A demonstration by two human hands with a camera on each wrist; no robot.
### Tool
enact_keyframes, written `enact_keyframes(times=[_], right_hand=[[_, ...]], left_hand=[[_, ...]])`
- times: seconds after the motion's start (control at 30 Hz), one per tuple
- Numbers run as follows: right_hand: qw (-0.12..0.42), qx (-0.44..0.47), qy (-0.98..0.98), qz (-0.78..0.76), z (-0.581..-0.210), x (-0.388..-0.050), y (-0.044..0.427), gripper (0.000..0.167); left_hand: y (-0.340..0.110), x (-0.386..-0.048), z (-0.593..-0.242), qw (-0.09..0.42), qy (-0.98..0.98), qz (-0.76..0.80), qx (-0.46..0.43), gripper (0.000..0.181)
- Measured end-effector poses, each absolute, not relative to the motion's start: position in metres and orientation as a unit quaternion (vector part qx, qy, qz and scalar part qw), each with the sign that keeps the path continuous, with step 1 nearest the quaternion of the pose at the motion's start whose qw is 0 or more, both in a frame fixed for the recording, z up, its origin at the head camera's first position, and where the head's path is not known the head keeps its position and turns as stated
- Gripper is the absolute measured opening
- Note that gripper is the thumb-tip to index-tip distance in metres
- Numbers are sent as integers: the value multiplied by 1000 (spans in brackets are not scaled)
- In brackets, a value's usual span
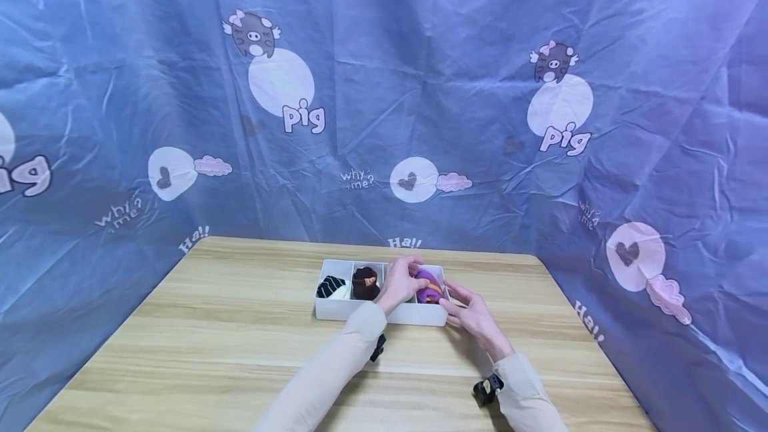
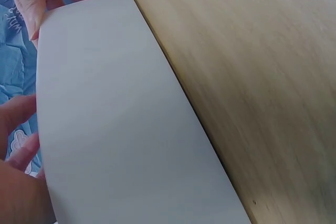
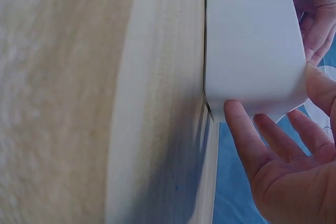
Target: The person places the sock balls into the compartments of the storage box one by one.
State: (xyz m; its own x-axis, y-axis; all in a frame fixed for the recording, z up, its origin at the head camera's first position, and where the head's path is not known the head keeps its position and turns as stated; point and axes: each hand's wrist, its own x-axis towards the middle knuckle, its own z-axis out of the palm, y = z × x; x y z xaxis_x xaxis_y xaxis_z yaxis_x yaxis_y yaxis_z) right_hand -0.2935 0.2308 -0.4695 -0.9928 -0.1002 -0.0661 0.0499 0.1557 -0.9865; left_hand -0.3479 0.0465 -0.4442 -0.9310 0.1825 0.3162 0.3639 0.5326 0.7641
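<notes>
A white divided box (image 1: 384,312) stands on the table in the head view. In its right-end compartment lies a purple cloth roll (image 1: 429,293) with an orange band, perhaps a rolled sock. My left hand (image 1: 397,285) reaches over the box beside this roll, its thumb at the roll and its fingers extended toward the far rim. It covers most of the neighbouring compartment. Against the box's right end rests my right hand (image 1: 474,315); in the right wrist view its fingers (image 3: 244,135) touch the end wall, with the thumb by the top corner.
A dark striped cloth roll (image 1: 331,287) lies in the box's left-end compartment, and a brown one (image 1: 365,283) sits beside it. Wood-grain tabletop (image 1: 240,352) surrounds the box. Behind and at the sides hangs a blue printed curtain (image 1: 384,85).
</notes>
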Motion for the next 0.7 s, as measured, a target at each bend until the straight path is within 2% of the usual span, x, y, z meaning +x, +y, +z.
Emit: enact_keyframes(times=[0.3, 0.47, 0.7], right_hand=[[60, -21, 757, -650, -470, -296, 232, 64], [61, -17, 756, -651, -469, -294, 235, 63], [39, -12, 778, -627, -465, -285, 239, 60]], left_hand=[[35, -345, -438, 77, -836, -512, -184, 49], [24, -341, -434, 67, -820, -537, -187, 48], [-1, -332, -431, 78, -772, -617, -134, 41]])
